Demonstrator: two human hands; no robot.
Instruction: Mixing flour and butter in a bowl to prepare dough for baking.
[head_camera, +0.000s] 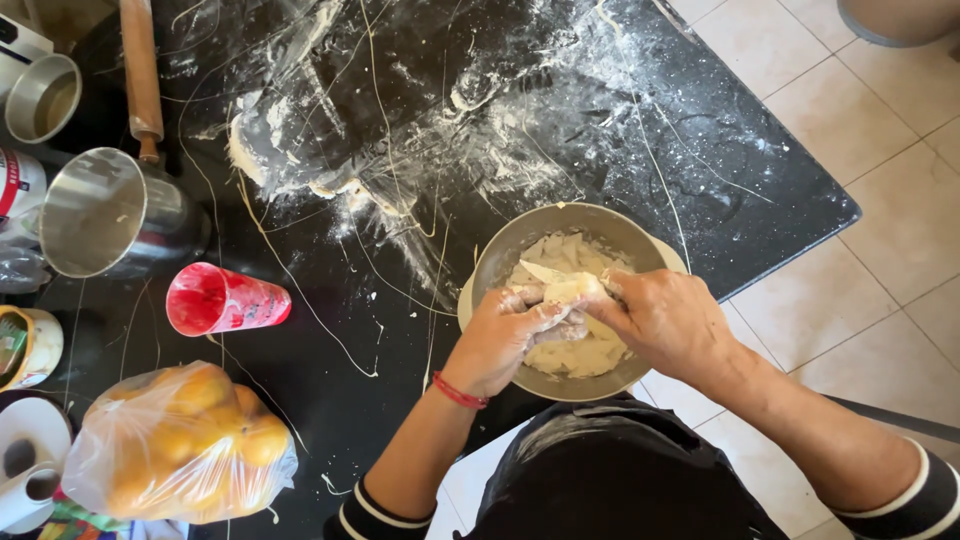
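A lump of pale dough (572, 291) is sitting low and centre-right in the frame, over a metal bowl (520, 240) at the near edge of the black, flour-streaked desk (700, 150). The left hand (505, 335) and right hand (665, 320) are both pressing on it, fingers (545, 315) curled snugly around it. Left of the bowl, a red cup (225, 300) is lying tipped over, with a bag of oranges (180, 445) sitting at lower left.
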